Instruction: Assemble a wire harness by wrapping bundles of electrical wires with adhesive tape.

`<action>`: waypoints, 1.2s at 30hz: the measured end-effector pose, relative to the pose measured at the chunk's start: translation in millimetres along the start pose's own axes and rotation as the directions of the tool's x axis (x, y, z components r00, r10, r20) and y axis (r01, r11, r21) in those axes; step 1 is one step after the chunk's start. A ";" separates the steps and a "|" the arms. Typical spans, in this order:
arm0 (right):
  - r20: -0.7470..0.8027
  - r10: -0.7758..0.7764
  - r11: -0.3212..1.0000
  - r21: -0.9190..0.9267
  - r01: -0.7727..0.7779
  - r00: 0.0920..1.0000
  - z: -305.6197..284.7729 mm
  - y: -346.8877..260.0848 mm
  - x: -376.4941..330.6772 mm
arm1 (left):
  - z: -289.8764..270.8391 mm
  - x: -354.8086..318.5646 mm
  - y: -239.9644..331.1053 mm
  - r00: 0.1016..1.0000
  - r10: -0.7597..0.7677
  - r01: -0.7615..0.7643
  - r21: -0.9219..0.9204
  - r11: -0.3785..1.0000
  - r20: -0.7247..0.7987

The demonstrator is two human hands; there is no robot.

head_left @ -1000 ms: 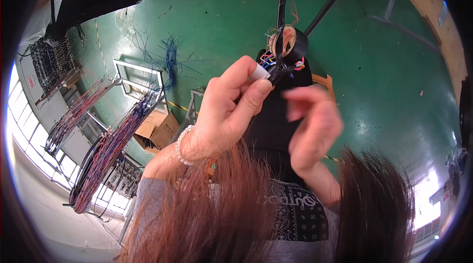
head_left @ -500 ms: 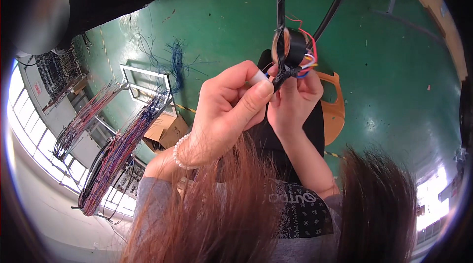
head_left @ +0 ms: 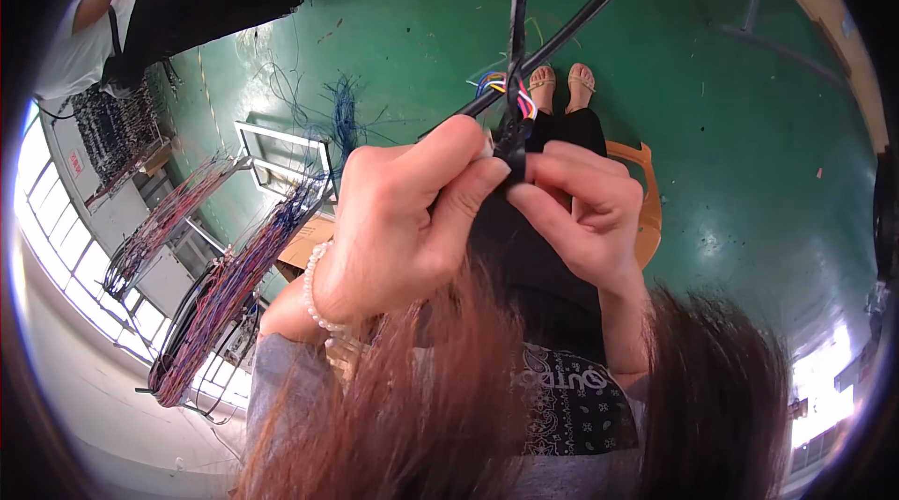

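In front of me hangs a black-taped wire harness [head_left: 518, 41], running up out of the top of the view. Loose coloured wires [head_left: 524, 99], red, white, yellow and blue, fan out from it just above my fingers. My left hand [head_left: 412, 196], with a beaded bracelet at the wrist, is closed in a pinch on the harness's lower end; a bit of something white shows at its fingertips. Close by on the right, my right hand [head_left: 590, 210] pinches a strip of black tape [head_left: 514, 166] against the harness. No tape roll is visible.
A black bar [head_left: 599, 6] crosses diagonally behind the harness. Bundles of coloured wires [head_left: 234, 285] hang on a rack at left, near a white frame [head_left: 281, 152] and a cardboard box [head_left: 304, 242]. An orange stool [head_left: 646, 205] stands at right. Another person [head_left: 80, 46] is at upper left.
The black tape roll near my right hand has gone from view. My right hand has turned and come up beside the left. The coloured wires have shifted left, and a person has appeared at upper left.
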State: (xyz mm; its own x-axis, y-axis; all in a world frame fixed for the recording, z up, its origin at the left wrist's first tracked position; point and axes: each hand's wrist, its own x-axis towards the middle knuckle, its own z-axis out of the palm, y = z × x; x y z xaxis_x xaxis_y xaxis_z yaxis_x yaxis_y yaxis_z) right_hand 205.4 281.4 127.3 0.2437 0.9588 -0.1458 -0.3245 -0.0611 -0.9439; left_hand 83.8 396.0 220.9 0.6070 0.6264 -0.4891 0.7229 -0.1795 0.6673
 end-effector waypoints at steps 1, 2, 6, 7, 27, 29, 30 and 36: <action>0.011 0.048 0.997 0.052 -0.049 0.999 -2.0 -4.0 -2.9 | -2.1 0.2 -1.1 1.000 0.001 -0.001 -0.002 1.000 -0.001; 0.052 0.128 0.984 0.119 -0.133 0.990 -2.8 -6.6 -5.4 | -4.0 0.8 -2.0 0.999 0.045 -0.045 -0.016 0.999 0.008; 0.099 0.551 0.656 0.562 -0.504 0.828 -1.2 -28.1 -10.7 | 3.9 1.2 -7.2 0.992 0.107 -0.108 -0.009 0.994 -0.066; 0.118 0.504 0.634 0.622 -0.460 0.855 -0.7 -29.3 -13.1 | 5.1 1.0 -10.0 0.992 0.106 -0.107 -0.011 0.994 -0.067; -0.449 -0.202 0.943 -0.329 0.049 0.870 49.0 -9.7 22.7 | 25.6 -7.0 -33.8 0.950 0.134 -0.212 -0.270 0.939 -0.281; -0.436 -0.301 0.923 -0.357 0.145 0.848 50.0 -2.2 25.0 | 27.7 -9.9 -33.9 0.958 0.084 -0.180 -0.347 0.920 -0.275; -0.394 -0.344 0.881 -0.449 0.148 0.852 46.9 -1.9 24.9 | 29.5 -11.2 -34.6 0.947 0.093 -0.201 -0.341 0.918 -0.308; -0.268 0.451 0.892 0.149 -0.426 0.851 28.7 -36.3 54.0 | 37.0 -6.6 -44.3 0.865 0.287 -0.356 -0.100 0.929 -0.411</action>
State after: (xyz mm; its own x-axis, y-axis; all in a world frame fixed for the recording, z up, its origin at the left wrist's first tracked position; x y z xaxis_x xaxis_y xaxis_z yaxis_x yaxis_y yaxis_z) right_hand 204.1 343.4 162.1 0.3059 0.7142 -0.6296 -0.5298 -0.4217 -0.7358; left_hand 60.0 371.8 173.8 0.5971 0.8021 -0.0003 0.4222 -0.3140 0.8504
